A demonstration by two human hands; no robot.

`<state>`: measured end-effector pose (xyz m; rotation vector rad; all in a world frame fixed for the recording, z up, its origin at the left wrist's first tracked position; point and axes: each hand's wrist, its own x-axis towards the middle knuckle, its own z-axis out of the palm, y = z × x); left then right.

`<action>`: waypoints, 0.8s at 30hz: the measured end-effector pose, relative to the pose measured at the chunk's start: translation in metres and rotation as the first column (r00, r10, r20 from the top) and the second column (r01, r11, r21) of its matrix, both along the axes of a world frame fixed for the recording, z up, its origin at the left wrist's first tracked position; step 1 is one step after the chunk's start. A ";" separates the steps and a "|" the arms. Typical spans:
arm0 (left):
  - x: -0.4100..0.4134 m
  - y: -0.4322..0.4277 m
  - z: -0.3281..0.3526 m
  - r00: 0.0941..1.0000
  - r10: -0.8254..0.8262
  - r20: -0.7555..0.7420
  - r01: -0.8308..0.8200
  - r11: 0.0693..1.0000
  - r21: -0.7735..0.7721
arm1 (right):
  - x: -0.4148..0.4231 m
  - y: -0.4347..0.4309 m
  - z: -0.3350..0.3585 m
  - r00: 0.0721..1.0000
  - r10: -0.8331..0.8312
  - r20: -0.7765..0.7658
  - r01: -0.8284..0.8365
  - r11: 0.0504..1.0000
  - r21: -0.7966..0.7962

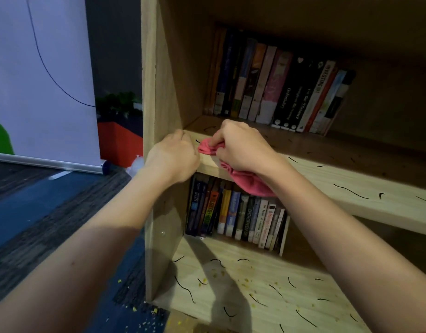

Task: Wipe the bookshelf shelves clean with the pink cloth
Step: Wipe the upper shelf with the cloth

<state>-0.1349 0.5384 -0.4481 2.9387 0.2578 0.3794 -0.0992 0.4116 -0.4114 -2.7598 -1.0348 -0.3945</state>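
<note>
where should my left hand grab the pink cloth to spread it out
Likely the loose tail of the pink cloth hanging below the shelf front edge, approached from below and in front. The right hand bunches the upper part, so only that dangling end is free.

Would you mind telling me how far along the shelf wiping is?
Nothing looks finished yet. The right hand grips the pink cloth at the left front corner of the middle shelf. That shelf carries black marks, and the lower shelf holds marks and yellow crumbs.
</note>
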 end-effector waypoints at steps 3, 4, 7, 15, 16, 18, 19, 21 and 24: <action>0.002 0.001 -0.002 1.000 0.004 0.014 -0.003 0.999 -0.034 | -0.004 -0.011 0.001 0.999 -0.040 -0.027 0.041 0.999 0.028; 0.002 0.001 -0.002 1.000 0.004 0.017 -0.003 0.999 -0.043 | -0.004 -0.010 0.001 0.998 -0.051 -0.022 0.052 0.998 0.031; 0.000 -0.001 -0.002 0.999 0.004 0.032 -0.002 0.998 -0.057 | 0.003 0.009 0.001 0.999 -0.044 0.001 0.044 0.999 0.018; -0.003 -0.002 -0.002 0.999 0.009 0.053 -0.007 0.999 -0.040 | 0.011 -0.001 0.010 0.999 -0.036 -0.030 0.035 0.999 -0.036; -0.003 -0.002 -0.002 0.999 0.008 0.053 -0.006 0.999 -0.046 | 0.015 0.006 0.011 0.999 -0.034 -0.032 0.033 0.999 -0.037; -0.004 -0.002 -0.001 0.999 0.003 0.050 -0.002 0.999 -0.035 | 0.018 0.018 0.011 0.999 -0.035 -0.033 0.033 0.998 -0.051; -0.004 -0.002 -0.001 0.999 0.002 0.051 -0.001 1.000 -0.030 | 0.019 0.020 0.010 0.999 -0.034 -0.029 0.033 0.998 -0.061; -0.003 -0.002 -0.002 0.999 0.004 0.051 -0.002 0.999 -0.039 | 0.019 0.013 0.007 0.999 -0.024 -0.026 0.023 0.999 -0.049; -0.002 -0.001 -0.001 0.999 0.002 0.054 0.000 0.999 -0.038 | 0.018 0.004 0.006 0.999 -0.033 -0.037 0.032 0.999 -0.007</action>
